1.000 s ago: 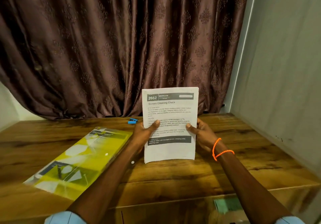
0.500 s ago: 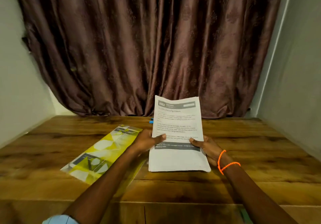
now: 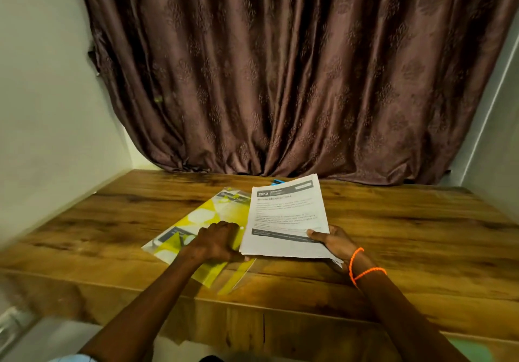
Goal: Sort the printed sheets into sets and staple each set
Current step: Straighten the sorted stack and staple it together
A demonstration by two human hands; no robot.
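My right hand (image 3: 334, 242) pinched the printed sheets (image 3: 286, 218) at their lower right, thumb on top, tilting the stack low over the desk (image 3: 407, 235); my left hand (image 3: 217, 242) curled around its lower-left edge, presumably to square it, above the yellow folder (image 3: 196, 221).

small blue object (image 3: 276, 182): mostly hidden behind white printed paper sheets (image 3: 286, 215) | sheets' body text: blurred, unreadable | left fingertips: under sheets
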